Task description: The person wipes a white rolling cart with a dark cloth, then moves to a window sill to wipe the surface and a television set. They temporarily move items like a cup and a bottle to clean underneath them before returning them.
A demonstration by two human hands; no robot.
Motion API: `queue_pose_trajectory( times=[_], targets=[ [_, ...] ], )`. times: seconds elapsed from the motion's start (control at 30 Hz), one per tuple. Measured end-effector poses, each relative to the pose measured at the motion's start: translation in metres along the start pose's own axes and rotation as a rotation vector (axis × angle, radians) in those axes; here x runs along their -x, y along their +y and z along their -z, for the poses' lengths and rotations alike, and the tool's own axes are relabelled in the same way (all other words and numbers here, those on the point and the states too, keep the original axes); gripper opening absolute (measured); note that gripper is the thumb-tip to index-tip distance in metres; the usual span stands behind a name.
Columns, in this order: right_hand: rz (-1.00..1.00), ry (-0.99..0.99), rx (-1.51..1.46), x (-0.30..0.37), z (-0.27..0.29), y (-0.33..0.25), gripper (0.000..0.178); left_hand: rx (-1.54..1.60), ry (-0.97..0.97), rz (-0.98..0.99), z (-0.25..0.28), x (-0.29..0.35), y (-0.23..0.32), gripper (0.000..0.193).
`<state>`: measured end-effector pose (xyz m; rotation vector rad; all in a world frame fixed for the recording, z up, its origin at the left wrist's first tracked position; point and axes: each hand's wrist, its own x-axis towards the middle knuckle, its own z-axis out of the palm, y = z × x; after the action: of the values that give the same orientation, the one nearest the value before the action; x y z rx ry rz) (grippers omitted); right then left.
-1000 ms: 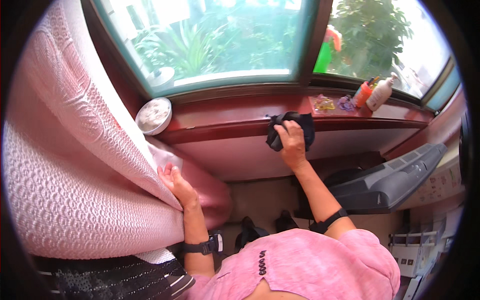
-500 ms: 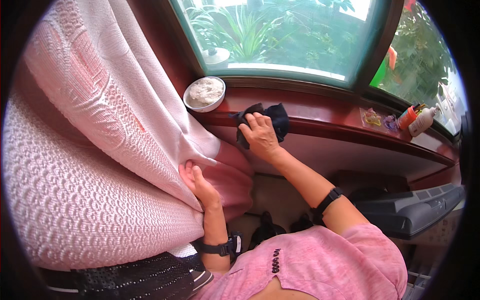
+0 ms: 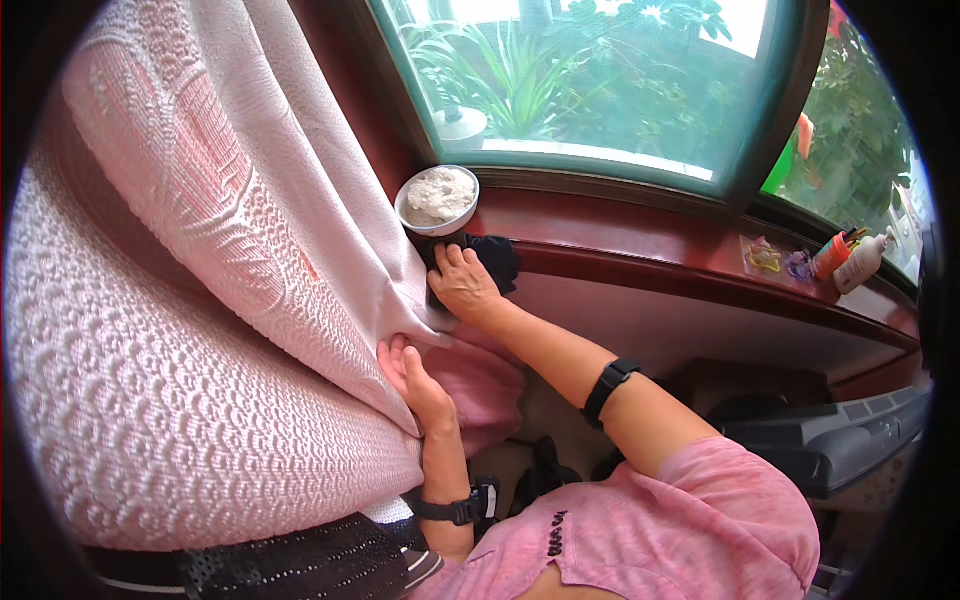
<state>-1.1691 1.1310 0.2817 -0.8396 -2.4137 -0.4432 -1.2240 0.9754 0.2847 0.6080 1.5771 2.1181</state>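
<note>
Under my right hand [image 3: 463, 283] is a bunched dark cloth [image 3: 493, 262], pressed against the front edge of the red-brown window sill [image 3: 590, 222]. My fingers grip the cloth's left part, just below a white bowl [image 3: 437, 200] heaped with a pale, lumpy substance. Part of the cloth is hidden by the hand. My left hand [image 3: 420, 385] rests against the edge of the pink and white patterned curtain [image 3: 330, 330], its fingers stretched out and the palm turned toward the curtain's folds.
Farther right on the sill stand an orange container [image 3: 832, 256] and a white bottle [image 3: 862, 265], beside small plastic-wrapped items [image 3: 765, 255]. A dark grey appliance [image 3: 850, 440] sits at the lower right. The framed window [image 3: 600, 100] rises behind the sill.
My right hand has slid the dark cloth left along the sill edge, closer to the bowl and curtain. My left hand stays at the curtain, and the view has shifted slightly.
</note>
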Motion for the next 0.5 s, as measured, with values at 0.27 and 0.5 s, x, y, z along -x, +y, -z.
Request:
queue_pose_trajectory(
  times=[0.27, 0.5],
  targets=[
    [-0.1, -0.017, -0.099, -0.037, -0.024, -0.027, 0.018, 0.028, -0.011, 0.005, 0.007, -0.003, 0.004, 0.054],
    [-0.181, -0.106, -0.117, -0.037, -0.014, -0.023, 0.017, 0.034, -0.016, 0.016, 0.006, 0.0, 0.0, 0.054]
  ],
)
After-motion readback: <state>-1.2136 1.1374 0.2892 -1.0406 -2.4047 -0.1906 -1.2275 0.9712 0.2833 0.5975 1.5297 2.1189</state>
